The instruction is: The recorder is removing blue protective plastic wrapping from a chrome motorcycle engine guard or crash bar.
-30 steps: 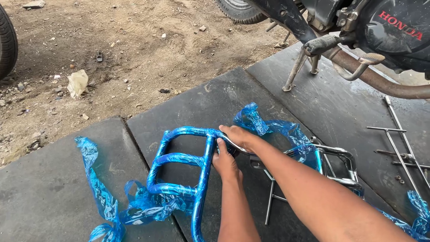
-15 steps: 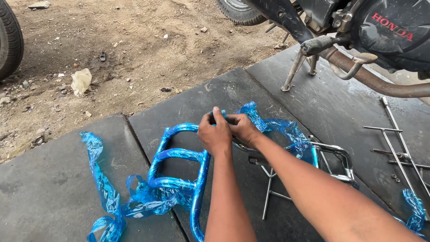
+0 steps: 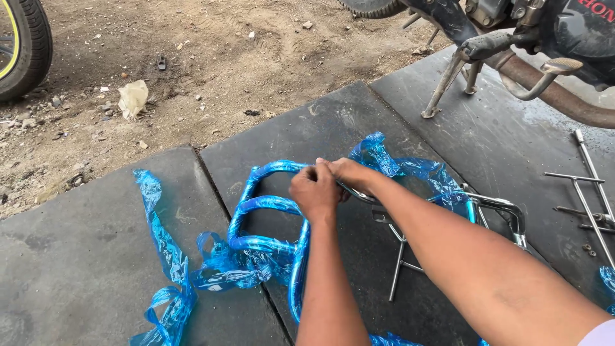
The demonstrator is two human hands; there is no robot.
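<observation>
Two hands meet at the far rail of a metal rack [image 3: 266, 243] that lies flat on the dark slab [image 3: 77, 269], near the middle of the scene. The left hand [image 3: 314, 191] is curled into a loose fist on the top tube, thumb and fingers pressed together, seemingly pinching the blue film [image 3: 224, 266] that wraps the rack. The right hand [image 3: 346, 172] sits just beside it, touching it, fingers bent over the same tube; whether it grips film or bare metal I cannot tell, since the left hand hides the contact. Loose film trails off to the left in a long strip and bunches at the near rungs and at the far right corner [image 3: 397, 165], while the right part of the rack [image 3: 500, 208] shows bare chrome. The rack looks stiff and moderately heavy, so it should stay put under a pull; its polished tube is likely slippery where uncovered. The film looks thin, soft and stretchy, apt to tear into ribbons, so a hold close to the tube at a free edge seems best. At the far right stands a motorcycle [image 3: 564, 38] on its stand [image 3: 442, 90]; thin rods [image 3: 589, 186] lie at the right, and a tyre [image 3: 19, 45] rests on the dirt at the far left.
</observation>
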